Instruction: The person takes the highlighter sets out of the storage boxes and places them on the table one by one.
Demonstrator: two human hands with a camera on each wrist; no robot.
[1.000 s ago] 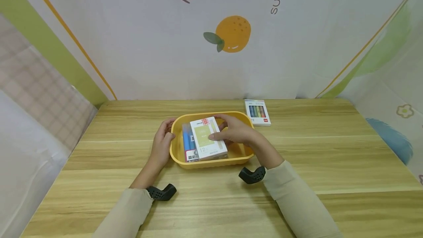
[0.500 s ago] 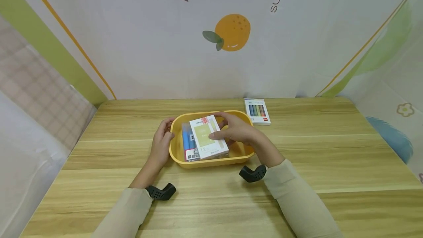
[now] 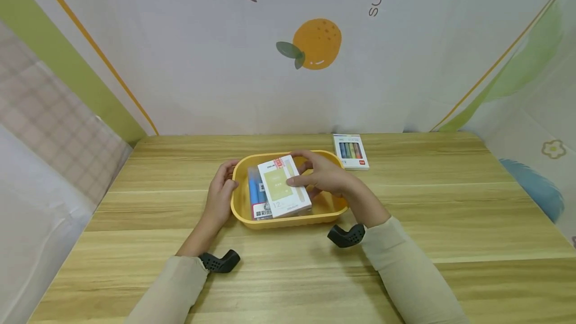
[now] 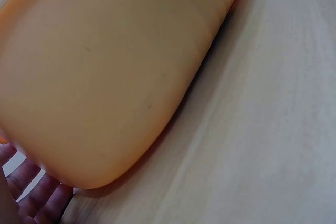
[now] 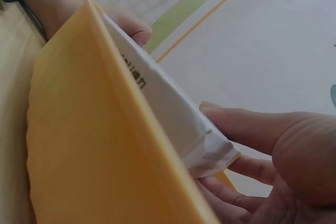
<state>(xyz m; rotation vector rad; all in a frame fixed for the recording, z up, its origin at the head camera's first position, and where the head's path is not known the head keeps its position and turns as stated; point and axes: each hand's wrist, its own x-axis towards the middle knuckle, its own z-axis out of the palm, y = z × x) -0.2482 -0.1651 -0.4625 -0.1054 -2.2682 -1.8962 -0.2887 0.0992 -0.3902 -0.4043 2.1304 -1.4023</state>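
Note:
A yellow tray (image 3: 288, 222) sits mid-table. My left hand (image 3: 221, 195) grips its left rim, thumb hooked over the edge; in the left wrist view the tray's outer wall (image 4: 105, 77) fills the frame, with my fingertips (image 4: 34, 198) beneath it. My right hand (image 3: 323, 175) holds a white box with a green label (image 3: 282, 187) tilted inside the tray, fingers on its right side. It rests on a blue pack (image 3: 254, 195) lying in the tray. In the right wrist view the white box (image 5: 168, 108) leans on the tray wall (image 5: 94, 156), pinched by thumb and fingers (image 5: 262, 129).
A small box of coloured pens (image 3: 351, 151) lies flat at the back, right of the tray. The wooden table (image 3: 450, 204) is enclosed by printed fabric walls on three sides. Black wrist cameras sit under both sleeves.
The right hand and the white box have shifted very slightly away from me. The left hand stays on the tray's rim.

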